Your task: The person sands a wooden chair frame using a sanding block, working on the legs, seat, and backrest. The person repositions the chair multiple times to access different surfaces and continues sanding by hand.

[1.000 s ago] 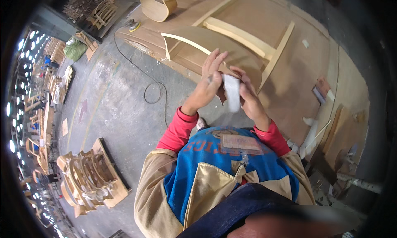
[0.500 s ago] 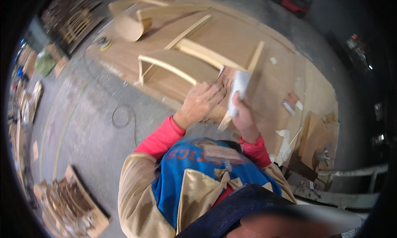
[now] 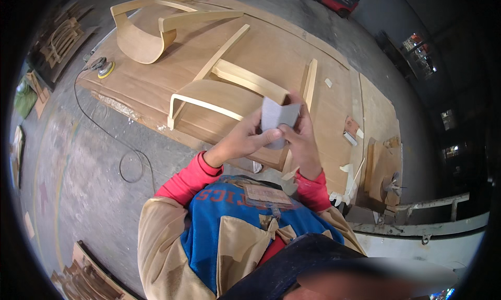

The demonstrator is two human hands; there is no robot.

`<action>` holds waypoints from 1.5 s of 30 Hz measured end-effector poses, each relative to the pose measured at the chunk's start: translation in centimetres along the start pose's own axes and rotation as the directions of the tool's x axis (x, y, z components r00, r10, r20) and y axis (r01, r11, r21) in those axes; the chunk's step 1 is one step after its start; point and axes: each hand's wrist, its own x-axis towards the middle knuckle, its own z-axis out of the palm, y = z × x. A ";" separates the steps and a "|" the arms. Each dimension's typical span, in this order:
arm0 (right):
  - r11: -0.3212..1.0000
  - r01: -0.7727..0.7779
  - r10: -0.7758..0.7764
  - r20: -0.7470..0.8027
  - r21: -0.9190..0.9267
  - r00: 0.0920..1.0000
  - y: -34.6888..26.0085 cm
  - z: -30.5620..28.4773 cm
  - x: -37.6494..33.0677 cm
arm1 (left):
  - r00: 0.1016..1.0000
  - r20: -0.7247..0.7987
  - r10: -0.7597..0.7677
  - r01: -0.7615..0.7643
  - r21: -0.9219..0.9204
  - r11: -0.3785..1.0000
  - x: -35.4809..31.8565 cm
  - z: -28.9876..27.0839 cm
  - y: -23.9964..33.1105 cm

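Note:
A folded piece of grey sandpaper (image 3: 278,117) is held up in front of my chest, bent along a crease. My left hand (image 3: 242,138) is closed on its left edge, with the thumb pressing on the near face. My right hand (image 3: 304,141) grips the right side, its thumb also on the grey face and its fingers behind. Just beyond my hands lies a bent-plywood frame (image 3: 206,99) with a curved panel and pale wooden rails. Its near right part is hidden by my hands and the sandpaper.
A second curved wooden frame (image 3: 141,42) rests at the table's far left. Near it sits a yellow-edged sander (image 3: 105,69) with a cable trailing to the floor. Another folded sandpaper piece (image 3: 352,129) lies at right on the cardboard-covered table (image 3: 334,159). Stacked wooden parts (image 3: 86,276) stand lower left.
The sandpaper has turned so its grey side faces me instead of the brown printed back. My left hand has moved onto its left edge. The view has shifted slightly.

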 end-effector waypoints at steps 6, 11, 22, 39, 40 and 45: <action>0.996 -0.080 0.057 -0.352 -0.050 0.934 0.0 -2.7 0.3 | 0.911 -0.036 0.411 -0.283 0.670 0.686 2.5 -3.3 -0.3; 0.258 -0.276 -0.207 -0.332 -0.926 0.920 1.8 -12.1 0.9 | 0.663 -0.128 0.737 -0.187 0.926 0.329 3.0 -5.6 -1.5; 0.496 -0.197 0.275 -0.063 -0.845 0.959 12.0 -19.1 5.5 | 0.742 -0.146 0.655 0.014 0.979 0.203 2.4 -5.1 -3.4; 0.402 -0.205 0.899 0.343 -0.892 0.271 24.7 11.6 29.5 | 0.779 0.244 0.577 -0.452 0.857 0.248 -0.5 -10.7 -3.2; 0.386 -0.137 0.914 0.358 -0.912 0.190 26.0 13.1 29.7 | 0.715 0.277 0.642 -0.519 0.825 0.222 -1.0 -12.0 -3.5; 0.206 0.327 0.958 0.258 -0.922 0.123 28.9 18.0 30.6 | 0.794 0.123 0.596 -0.214 0.973 0.084 -2.2 -17.2 -4.4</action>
